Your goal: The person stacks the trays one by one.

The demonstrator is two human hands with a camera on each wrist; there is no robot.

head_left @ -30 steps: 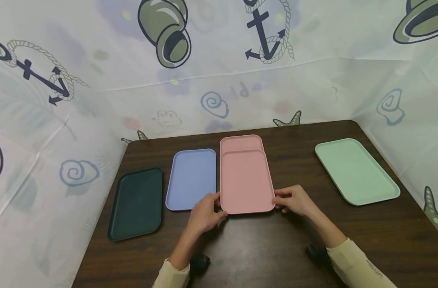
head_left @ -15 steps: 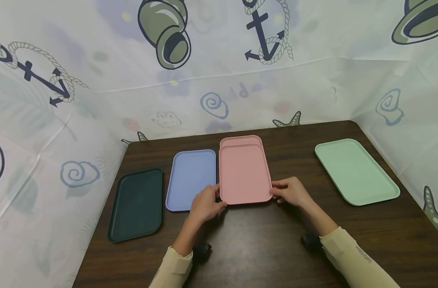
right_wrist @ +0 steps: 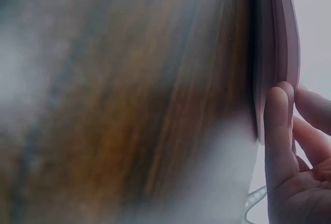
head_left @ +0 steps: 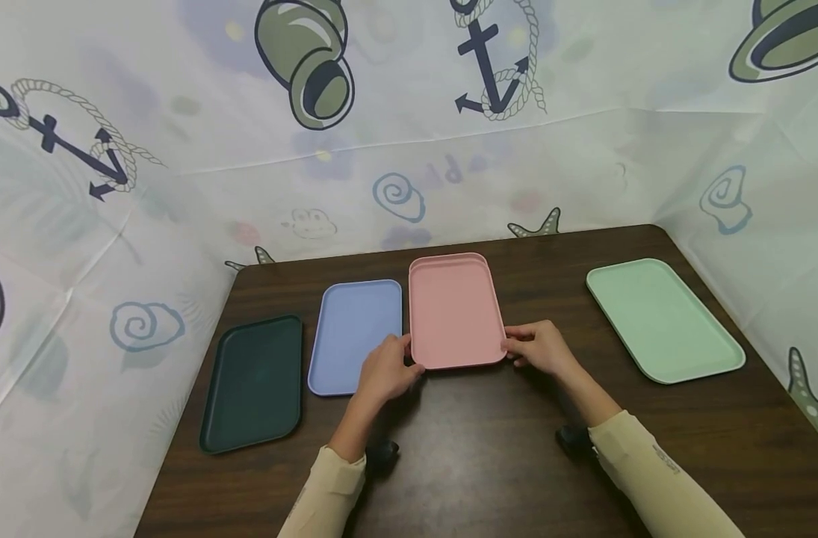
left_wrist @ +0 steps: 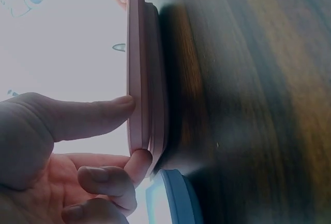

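Observation:
A pink tray (head_left: 454,314) lies on top of a second pink tray, whose rim shows as a thin strip at the far end in the head view. In the left wrist view the upper tray (left_wrist: 135,74) and the lower tray (left_wrist: 158,79) appear as two stacked rims above the wood. My left hand (head_left: 385,369) pinches the upper tray's near left corner between thumb and fingers. At the near right corner, my right hand (head_left: 541,348) pinches the same tray. The lower tray's near part is hidden from above.
Left of the stack, close beside it, lies a blue tray (head_left: 355,336). A dark green tray (head_left: 252,385) lies farther left, and a light green tray (head_left: 665,321) at the right. Printed cloth (head_left: 409,179) hangs behind the brown table (head_left: 476,463).
Both hands have moved away from me with the upper pink tray. It has slid over the lower pink tray, whose exposed far strip has shrunk to a thin edge.

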